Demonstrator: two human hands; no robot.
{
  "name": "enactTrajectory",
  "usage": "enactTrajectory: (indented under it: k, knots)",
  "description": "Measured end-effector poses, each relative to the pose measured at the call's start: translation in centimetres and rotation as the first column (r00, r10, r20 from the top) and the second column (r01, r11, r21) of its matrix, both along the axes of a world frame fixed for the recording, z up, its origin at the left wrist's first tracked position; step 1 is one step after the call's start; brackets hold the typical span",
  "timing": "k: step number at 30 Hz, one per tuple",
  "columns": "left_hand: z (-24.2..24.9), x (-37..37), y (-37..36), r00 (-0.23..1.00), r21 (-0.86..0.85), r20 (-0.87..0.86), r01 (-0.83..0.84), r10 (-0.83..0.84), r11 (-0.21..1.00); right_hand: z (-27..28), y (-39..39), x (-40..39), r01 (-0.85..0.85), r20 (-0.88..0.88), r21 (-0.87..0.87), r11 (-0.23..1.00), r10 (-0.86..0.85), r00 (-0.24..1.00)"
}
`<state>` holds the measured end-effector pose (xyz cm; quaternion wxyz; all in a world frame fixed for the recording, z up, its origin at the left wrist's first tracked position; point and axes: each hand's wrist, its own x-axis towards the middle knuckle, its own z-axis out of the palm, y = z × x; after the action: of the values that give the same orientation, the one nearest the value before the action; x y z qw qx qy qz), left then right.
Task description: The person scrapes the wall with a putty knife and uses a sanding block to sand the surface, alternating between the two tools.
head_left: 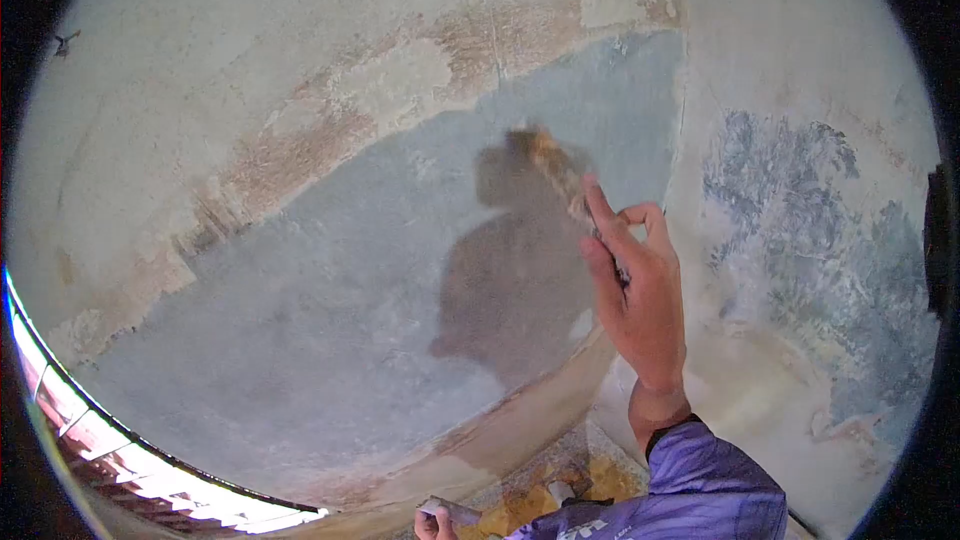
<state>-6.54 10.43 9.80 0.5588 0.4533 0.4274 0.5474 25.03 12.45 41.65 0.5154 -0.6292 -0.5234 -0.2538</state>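
My right hand (640, 285) is raised against the wall, its fingers closed round a worn yellow-brown tool (560, 175), perhaps a brush or scraper. The tool's far end is blurred and lies at or near a blue-grey wall patch (330, 310). Low in the view, my left hand (435, 523) is partly cut off by the frame. Its fingers are closed on a pale grey object (457, 512) that I cannot identify. A dark shadow falls on the patch beside my right hand.
A rough brown and cream band (290, 155) borders the patch. The adjoining right wall (780, 220) has mottled blue-grey stains. Bright openings (130, 460) curve along the lower left. Yellowish stained material (605, 480) lies at the bottom, beside my purple sleeve (710, 480).
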Motion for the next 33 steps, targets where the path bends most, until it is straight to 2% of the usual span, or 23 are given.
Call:
enactTrajectory:
  k: [3,9,12,15,16,19,21,22,25,27,29,30,32,33]
  knots:
    - [-1.1,-1.0,0.2,1.0,-0.006,-0.004,-0.004,0.004,1.0,1.9,1.8,0.1,-0.076,-0.101,0.077,0.994,0.084,0.991]
    - [-2.0,-1.7,0.6,0.999,0.005,0.008,-0.046,0.046,0.999,3.0,2.2,-0.7,0.129,-0.084,0.047,0.99,-0.125,0.989]
    - [-1.1,-1.8,0.6,0.998,0.011,0.064,-0.007,0.007,1.0,3.6,1.7,-0.6,0.1,-0.159,0.007,0.995,-0.098,0.983]
    - [-1.8,-1.8,0.8,0.996,0.018,0.057,-0.068,0.067,0.998,2.7,1.8,-0.6,0.164,-0.073,0.044,0.985,-0.161,0.984]
    - [-3.7,-2.2,0.8,0.992,-0.054,-0.008,-0.129,0.129,0.99,2.7,2.1,-0.4,0.151,-0.081,0.061,0.987,-0.145,0.986]
    - [-4.3,-2.4,1.2,0.996,0.06,0.09,-0.02,0.015,0.998,2.7,2.3,-0.2,0.127,-0.086,0.057,0.99,-0.122,0.989]
    - [-3.5,-2.0,0.6,0.996,0.051,0.094,-0.01,0.005,0.999,2.3,1.2,-0.5,0.138,-0.087,0.014,0.99,-0.136,0.987]
    - [-2.9,-2.0,1.0,0.996,0.059,0.093,0.0,-0.006,0.998,2.0,1.8,-0.2,0.126,-0.059,0.057,0.99,-0.122,0.991]
    - [-1.6,-1.8,0.9,1.0,0.041,0.021,0.012,-0.013,0.999,2.4,4.0,1.4,0.112,0.012,0.157,0.981,-0.115,0.993]
    - [-2.7,-2.5,0.7,1.0,0.013,-0.029,0.006,-0.006,1.0,3.6,5.0,1.3,0.113,0.015,0.215,0.97,-0.119,0.993]
    - [-3.2,-2.8,0.4,0.998,0.01,-0.067,0.011,-0.01,1.0,3.4,3.1,0.2,0.066,-0.07,0.198,0.978,-0.053,0.996]
    - [-3.2,-3.1,0.2,0.999,-0.027,-0.03,0.031,-0.032,0.999,2.7,2.0,-0.5,0.038,-0.111,0.188,0.981,-0.018,0.994]
    - [-2.8,-3.3,-0.3,0.998,0.011,-0.017,0.068,-0.068,0.998,-0.5,0.5,-1.2,-0.015,-0.063,0.214,0.977,0.029,0.998]
    - [-2.4,-3.4,-0.3,0.996,0.034,-0.01,0.089,-0.088,0.995,-2.2,-0.4,-1.7,-0.024,-0.089,0.156,0.987,0.039,0.995]
